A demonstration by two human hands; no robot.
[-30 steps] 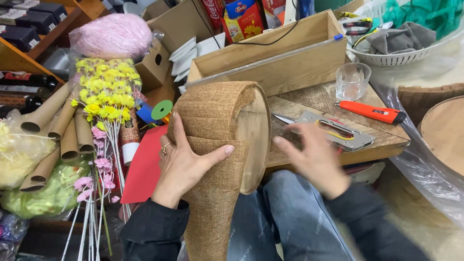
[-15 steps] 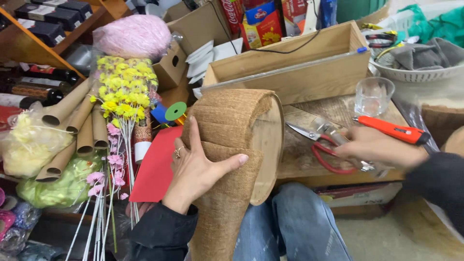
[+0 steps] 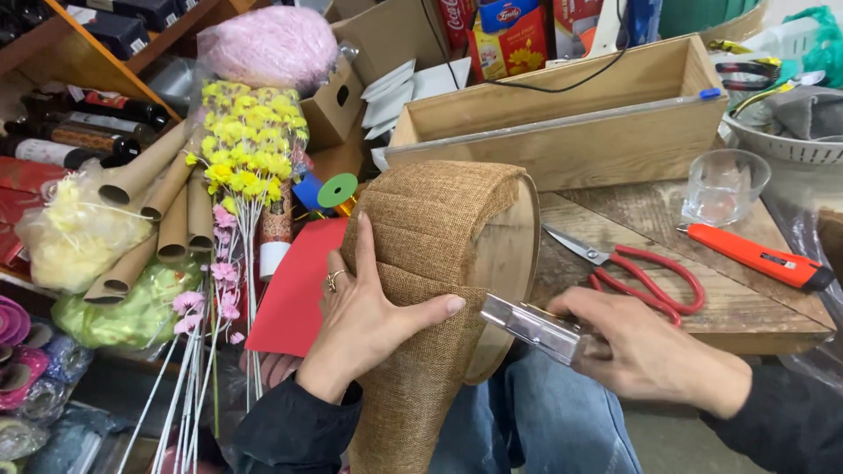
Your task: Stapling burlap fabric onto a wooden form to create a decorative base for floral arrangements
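Note:
A round wooden disc [image 3: 507, 254] stands on edge over my lap, its rim wrapped in brown burlap [image 3: 420, 228] that hangs down past my knees. My left hand [image 3: 367, 312], a ring on one finger, presses flat on the burlap with the thumb pointing at the disc's edge. My right hand [image 3: 645, 347] grips a silver metal stapler [image 3: 529, 326], whose nose sits against the burlap edge at the disc's lower rim, just beside my left thumb.
Red-handled scissors [image 3: 637, 268], an orange utility knife [image 3: 760, 257] and a clear plastic cup [image 3: 724, 186] lie on the wooden table [image 3: 773, 312]. A long wooden box [image 3: 562, 123] stands behind. Cardboard tubes [image 3: 149, 206], yellow artificial flowers [image 3: 246, 140] and red paper [image 3: 294, 285] crowd the left.
My right hand left the scissors on the table and came back to the disc holding the silver stapler. My left hand stayed on the burlap.

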